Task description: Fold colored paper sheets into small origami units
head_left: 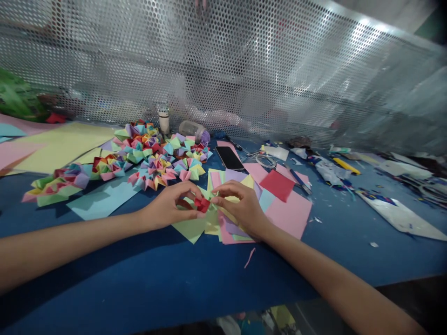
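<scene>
My left hand [171, 207] pinches a small red folded paper piece [202, 204] between thumb and fingers. A light green folded piece [211, 195] adjoins the red one, and the thumb and fingertips of my right hand [240, 207] are closed on it. Beneath both hands lie loose square sheets in yellow, pink, purple and green [226, 235]. A red square sheet [277, 185] rests on pink paper [289, 214] to the right. Many-coloured folded paper clusters [157, 167] stand behind and left of my left hand.
A black phone [229, 158], a clear jar [192, 130] and a white bottle [163, 119] are at the back. Scissors [424, 186], a yellow tool [346, 165] and scraps lie right. A perforated metal screen [223, 70] rises behind the blue table [139, 284].
</scene>
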Demonstrator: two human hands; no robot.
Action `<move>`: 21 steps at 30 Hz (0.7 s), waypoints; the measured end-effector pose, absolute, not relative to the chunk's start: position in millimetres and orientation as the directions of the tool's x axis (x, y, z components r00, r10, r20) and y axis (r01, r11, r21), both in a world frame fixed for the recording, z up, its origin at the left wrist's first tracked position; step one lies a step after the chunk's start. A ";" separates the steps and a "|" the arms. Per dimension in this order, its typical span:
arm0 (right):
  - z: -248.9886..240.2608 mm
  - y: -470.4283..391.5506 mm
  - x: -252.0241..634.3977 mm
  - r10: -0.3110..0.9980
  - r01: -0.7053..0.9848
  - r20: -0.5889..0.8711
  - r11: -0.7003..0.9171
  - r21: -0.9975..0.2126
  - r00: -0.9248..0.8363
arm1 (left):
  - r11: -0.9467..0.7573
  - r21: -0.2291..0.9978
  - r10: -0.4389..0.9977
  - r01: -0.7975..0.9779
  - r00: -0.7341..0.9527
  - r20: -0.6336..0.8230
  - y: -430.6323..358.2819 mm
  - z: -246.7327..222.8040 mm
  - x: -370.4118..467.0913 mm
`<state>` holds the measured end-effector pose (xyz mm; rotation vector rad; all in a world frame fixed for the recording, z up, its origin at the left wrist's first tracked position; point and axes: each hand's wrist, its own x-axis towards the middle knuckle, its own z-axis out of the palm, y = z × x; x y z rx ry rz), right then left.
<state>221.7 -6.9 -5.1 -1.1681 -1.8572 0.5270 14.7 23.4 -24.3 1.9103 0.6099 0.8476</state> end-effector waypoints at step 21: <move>-6.8 -5.6 218.1 0.951 0.458 0.251 0.308 -0.834 -0.182 | -0.503 0.851 0.690 0.147 0.662 0.293 15.9 -15.7 12.8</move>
